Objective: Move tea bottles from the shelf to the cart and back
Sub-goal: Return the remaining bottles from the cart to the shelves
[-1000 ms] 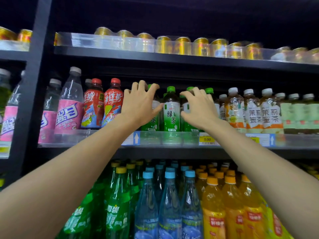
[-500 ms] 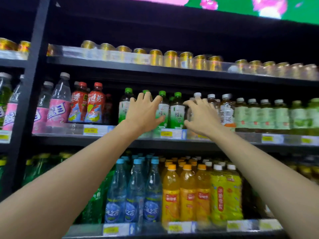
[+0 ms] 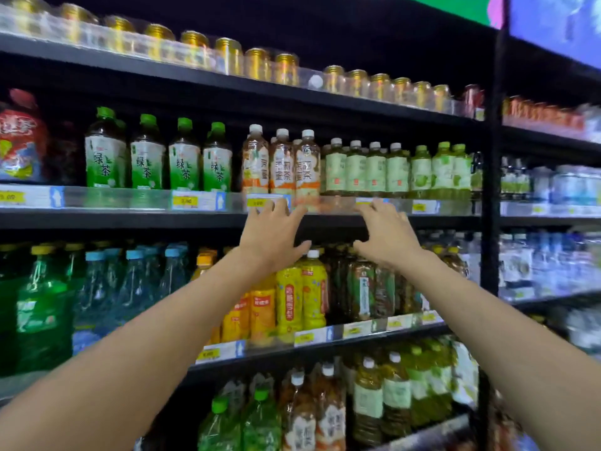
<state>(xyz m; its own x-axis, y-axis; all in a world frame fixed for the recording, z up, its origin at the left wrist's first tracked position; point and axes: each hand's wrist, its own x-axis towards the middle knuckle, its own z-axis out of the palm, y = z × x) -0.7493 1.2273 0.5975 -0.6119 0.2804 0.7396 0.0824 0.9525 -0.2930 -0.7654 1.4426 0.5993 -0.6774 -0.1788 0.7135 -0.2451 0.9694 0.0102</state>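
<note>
The left grip (image 3: 273,237) was released, fingers spread and holding nothing, its fingertips up at the clear front rail (image 3: 130,198) of the shelf (image 3: 130,219). The right grip (image 3: 388,239) was likewise released and empty, level with it and a little apart. Just above them stood the jasmine tea bottles (image 3: 281,166), white-capped with orange labels, upright in a tight row behind the rail and untouched. Green tea bottles (image 3: 148,157) stood to their left, pale-green-labelled bottles (image 3: 364,169) to their right, and gold cans (image 3: 227,56) lined the shelf above. No cart was in view. This looked like the reach that opens the shelf-to-cart leg. The next move would likely call for raising both grips past the rail, closing each round a bottle's body, and lifting it out without knocking its neighbours.
</note>
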